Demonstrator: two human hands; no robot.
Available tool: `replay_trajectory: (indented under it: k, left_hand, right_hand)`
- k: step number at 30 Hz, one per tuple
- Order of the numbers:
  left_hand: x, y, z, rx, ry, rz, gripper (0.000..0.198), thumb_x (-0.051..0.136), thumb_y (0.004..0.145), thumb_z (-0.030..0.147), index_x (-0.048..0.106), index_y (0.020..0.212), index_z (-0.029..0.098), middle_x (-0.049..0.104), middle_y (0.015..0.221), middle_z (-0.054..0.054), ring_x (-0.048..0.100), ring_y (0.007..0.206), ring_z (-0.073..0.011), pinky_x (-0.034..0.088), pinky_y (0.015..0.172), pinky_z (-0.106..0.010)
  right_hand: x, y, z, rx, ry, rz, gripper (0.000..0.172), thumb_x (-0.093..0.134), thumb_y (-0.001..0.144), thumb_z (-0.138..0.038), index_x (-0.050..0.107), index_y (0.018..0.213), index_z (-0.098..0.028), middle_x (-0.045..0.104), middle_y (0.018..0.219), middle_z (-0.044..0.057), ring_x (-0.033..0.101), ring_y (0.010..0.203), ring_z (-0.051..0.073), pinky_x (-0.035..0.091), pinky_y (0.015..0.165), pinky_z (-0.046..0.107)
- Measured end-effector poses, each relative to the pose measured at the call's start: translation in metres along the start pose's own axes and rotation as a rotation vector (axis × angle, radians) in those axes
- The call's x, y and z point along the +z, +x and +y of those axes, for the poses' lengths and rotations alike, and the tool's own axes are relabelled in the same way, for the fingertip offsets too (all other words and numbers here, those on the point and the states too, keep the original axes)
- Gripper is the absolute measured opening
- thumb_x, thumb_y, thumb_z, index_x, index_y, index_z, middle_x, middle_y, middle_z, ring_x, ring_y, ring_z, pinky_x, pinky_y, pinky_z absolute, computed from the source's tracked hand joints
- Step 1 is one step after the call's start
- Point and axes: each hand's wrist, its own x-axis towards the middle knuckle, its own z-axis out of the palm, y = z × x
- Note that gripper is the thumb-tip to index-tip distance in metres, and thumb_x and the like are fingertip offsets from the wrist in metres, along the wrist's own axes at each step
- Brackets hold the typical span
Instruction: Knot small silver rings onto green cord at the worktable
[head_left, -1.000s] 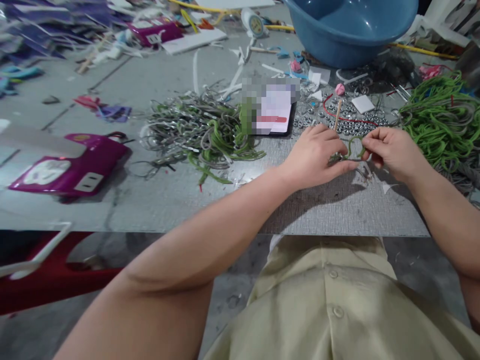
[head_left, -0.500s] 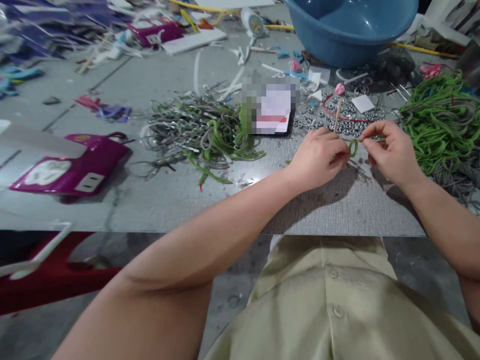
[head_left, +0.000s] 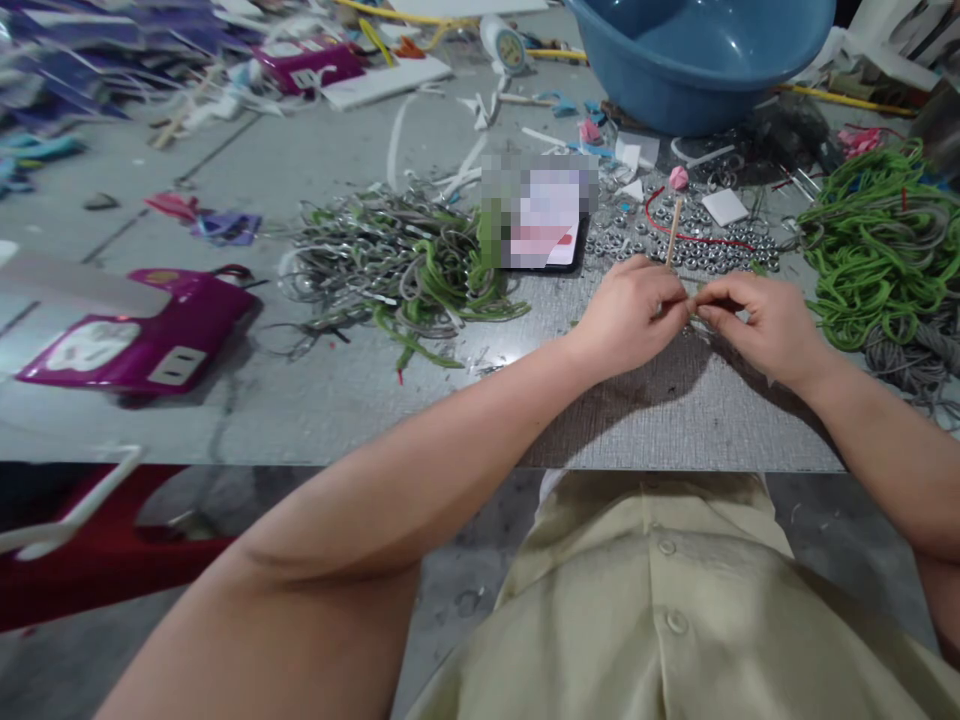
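My left hand [head_left: 636, 312] is closed in a pinch above the front part of the table. In its fingers is a short piece of green cord [head_left: 691, 300], mostly hidden by the fingertips. Meeting it from the right, my right hand [head_left: 765, 322] also pinches at the cord, thumb and index fingertips against those of the left. Whether any small metal part is between them I cannot make out. Just behind the left hand, a thin wooden stick [head_left: 674, 232] points up toward a pink ball-shaped piece [head_left: 678, 178]. Many small metal nuts or rings [head_left: 720, 252] lie beyond both hands.
Left of the hands lies a heap of green and grey cords with metal pieces [head_left: 397, 250], beside a phone [head_left: 544, 220]. Green cords [head_left: 885, 250] pile up at the right. A blue basin [head_left: 697, 85] stands behind; a purple shiny case [head_left: 150, 330] lies left.
My right hand has moved left, and its fingertips now meet those of my left hand. The green cord loop that showed between the hands is now mostly covered.
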Motion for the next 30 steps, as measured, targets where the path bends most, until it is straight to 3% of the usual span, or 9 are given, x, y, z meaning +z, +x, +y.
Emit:
replay_trajectory:
  k: [7,12,20,30]
  left_hand:
    - [-0.007,0.001,0.001,0.050,0.141,-0.208,0.025,0.046,0.086,0.025,0.060,0.066,0.018,0.062,0.066,-0.005,0.056,0.074,-0.0198,0.045,0.077,-0.038]
    - [-0.012,0.001,0.003,0.043,0.181,-0.295,0.022,0.047,0.081,0.024,0.067,0.073,0.017,0.067,0.071,-0.006,0.059,0.078,-0.0215,0.044,0.080,-0.039]
    - [-0.007,0.001,0.004,-0.014,0.224,-0.351,0.022,0.050,0.081,0.020,0.071,0.084,0.017,0.070,0.074,-0.006,0.062,0.084,-0.0236,0.045,0.083,-0.039]
    - [-0.005,-0.002,-0.002,0.093,0.222,-0.292,0.019,0.053,0.081,0.022,0.072,0.082,0.019,0.071,0.073,-0.005,0.061,0.082,-0.0213,0.043,0.079,-0.037]
  right_hand:
    - [-0.004,0.001,0.008,-0.059,-0.059,-0.189,0.012,0.060,0.085,-0.023,0.071,0.083,-0.020,0.068,0.087,0.006,0.061,0.079,0.019,0.046,0.076,0.034]
    - [-0.006,0.002,0.011,-0.034,-0.186,-0.339,0.014,0.060,0.083,-0.021,0.073,0.081,-0.019,0.064,0.086,0.007,0.060,0.080,0.020,0.044,0.078,0.035]
    - [-0.005,0.004,0.013,0.022,-0.269,-0.273,0.013,0.059,0.084,-0.019,0.071,0.080,-0.019,0.067,0.088,0.009,0.060,0.082,0.021,0.044,0.077,0.036]
    - [0.000,0.005,0.012,0.104,-0.231,-0.155,0.011,0.059,0.083,-0.019,0.069,0.080,-0.020,0.069,0.087,0.008,0.062,0.081,0.022,0.044,0.075,0.035]
